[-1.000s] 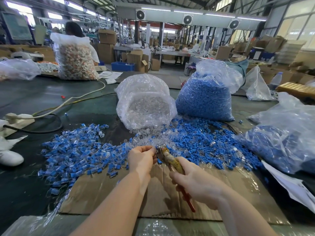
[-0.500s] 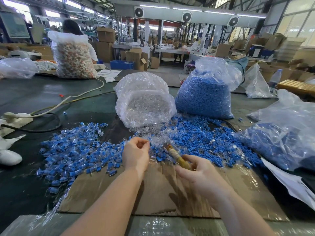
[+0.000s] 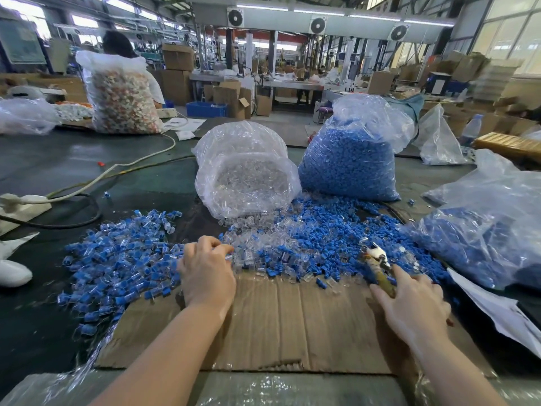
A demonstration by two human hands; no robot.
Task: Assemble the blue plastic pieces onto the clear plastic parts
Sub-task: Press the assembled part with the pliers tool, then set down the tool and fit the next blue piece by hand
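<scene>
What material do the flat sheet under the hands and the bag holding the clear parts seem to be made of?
The flat sheet looks like corrugated cardboard: matte brown, with parallel ridges and a torn, fluted near edge. The bag of clear parts looks like thin, glossy plastic film: see-through, crinkled, with bright glints.

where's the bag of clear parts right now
In the head view the bag of clear parts lies centre, just left of the blue pieces bag, its mouth spilling toward the cardboard.
</scene>
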